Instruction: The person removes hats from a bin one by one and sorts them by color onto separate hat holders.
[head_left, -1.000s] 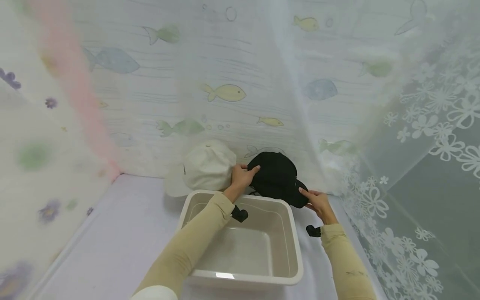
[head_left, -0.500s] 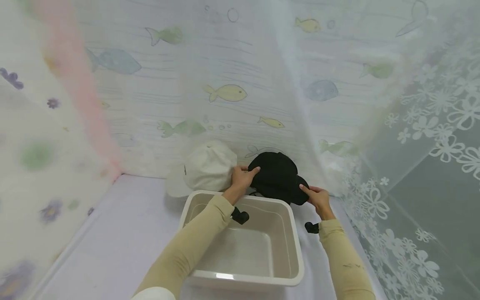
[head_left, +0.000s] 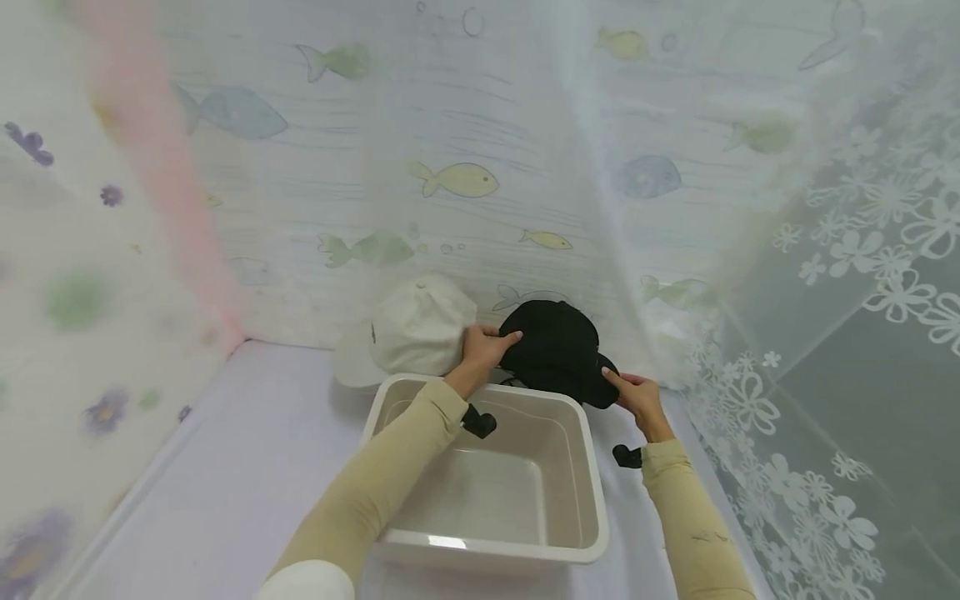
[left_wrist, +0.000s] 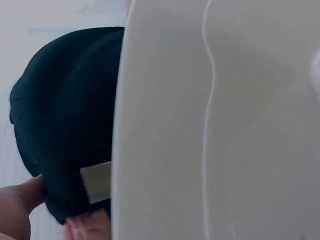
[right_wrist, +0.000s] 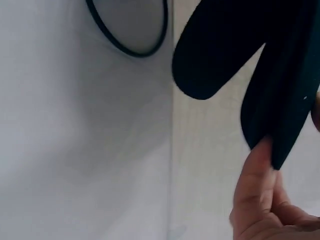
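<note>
Behind a beige basin (head_left: 420, 537), a black cap (head_left: 551, 346) is held in both hands, its brim toward the right. My left hand (head_left: 482, 354) pinches the edge of the crown at the left side. The brim's edge is between the thumb and fingers of my right hand (head_left: 640, 404). In the left wrist view a pale rectangular tag (left_wrist: 96, 182) shows on the cap, and the basin wall covers part of the crown. The right wrist view shows the brim (right_wrist: 282, 95) close up in the right fingertips. A white cap (head_left: 420, 329) rests just left of the left hand.
The basin stands on a pale cloth (head_left: 247, 433), under the left forearm. A curtain with printed fish (head_left: 465, 180) hangs close behind both caps. Sheer lace (head_left: 885, 250) hangs on the right. A dark loop (right_wrist: 145, 52) shows in the right wrist view.
My right hand has risen slightly, tilting the brim up a little. The left hand keeps its grip on the crown's edge, nearly still. The white cap and basin stay put.
</note>
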